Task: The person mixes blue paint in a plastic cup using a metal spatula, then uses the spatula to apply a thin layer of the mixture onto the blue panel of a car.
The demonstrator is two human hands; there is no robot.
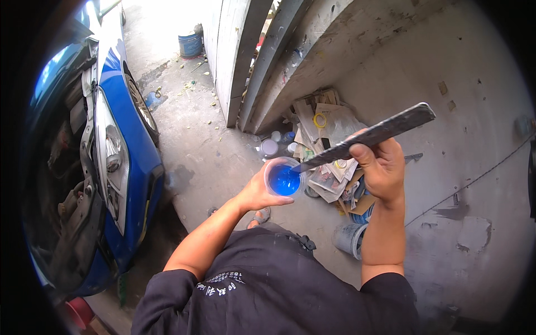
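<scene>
My left hand (261,188) is wrapped round a clear plastic cup (272,167) in front of my chest. Bright blue paint (285,182) lies in the cup. In my right hand (382,167) is a long flat stirring stick (385,126), dark and stained, pinched between thumb and fingers about its middle. The stick slants down to the left, and its lower end reaches into the cup at the paint. Its upper end points up and right, towards the wall.
On the left stands a blue car (131,134) with its engine bay uncovered. Beyond the cup, newspapers (329,125), tape rolls and small containers (268,147) are piled against the wall. A grey bucket (349,239) stands beside my right arm; a blue drum (190,46) is farther off.
</scene>
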